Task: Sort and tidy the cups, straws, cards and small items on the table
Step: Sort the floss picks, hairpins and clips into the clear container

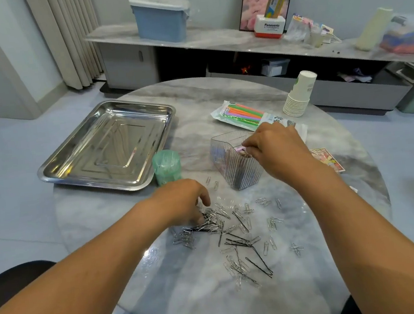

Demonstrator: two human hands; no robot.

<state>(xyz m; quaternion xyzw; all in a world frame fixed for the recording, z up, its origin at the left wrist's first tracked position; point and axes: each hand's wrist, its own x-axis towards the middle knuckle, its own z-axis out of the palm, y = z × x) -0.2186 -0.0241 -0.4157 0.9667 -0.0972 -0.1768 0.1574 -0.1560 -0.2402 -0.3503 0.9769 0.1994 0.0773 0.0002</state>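
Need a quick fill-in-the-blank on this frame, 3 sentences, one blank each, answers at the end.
1. The left hand is picking through the pile of paper clips and black ____ pins.
2. The right hand reaches into the clear ribbed ____ beside the green jar.
3. The steel tray lies on the table's ____ side.

Answers: hair; container; left

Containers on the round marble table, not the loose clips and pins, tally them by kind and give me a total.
Shallow stainless steel tray: 1
Green translucent plastic jar: 1
Clear ribbed plastic bin: 1
Stack of white paper cups: 1 stack; single cups too tightly nested to count
Total: 4
The right hand reaches into the bin; the left hand is at the paper clips.
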